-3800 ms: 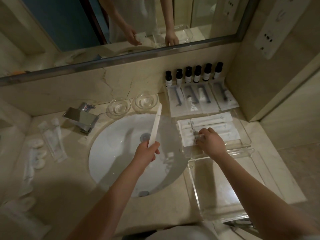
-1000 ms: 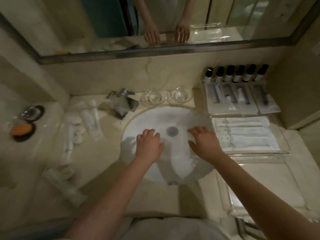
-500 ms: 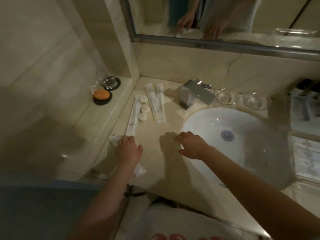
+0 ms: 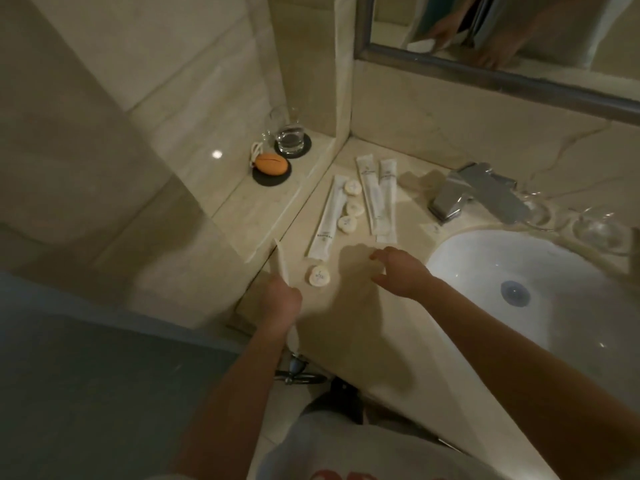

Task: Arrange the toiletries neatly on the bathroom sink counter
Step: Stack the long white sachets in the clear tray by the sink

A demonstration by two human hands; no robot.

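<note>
Toiletries (image 4: 387, 202): lying on the left stretch of the counter (image 4: 363, 327), between the raised ledge (image 4: 249, 209) and the basin (image 4: 561, 327).
Done so far: by my reckoning this corner is partly sorted. Two long packets (image 4: 370, 195) lie side by side near the tap (image 4: 474, 194), a third long packet (image 4: 322, 216) lies alone closer to the ledge, and a column of round discs (image 4: 354, 208) runs between them.
Left to do: the lines are not parallel, one stray disc (image 4: 319, 276) sits apart at the near end, and the held packet (image 4: 281, 259) has no place yet.
Long packets, counted: four, three on the counter and one in hand.
Round discs, counted: four, three in the column and the stray one.
Small item by the tap: one, too small to identify.
Left hand (image 4: 280, 303): fingers wrapped around the fourth long packet, held upright above the counter edge, just beside the stray disc.
Right hand (image 4: 403, 271): holds nothing, fingers loosely spread, hovering over bare counter just short of the packets.
On the ledge: one glass (image 4: 290, 138) and one orange object (image 4: 272, 164), each on a dark coaster.
</note>
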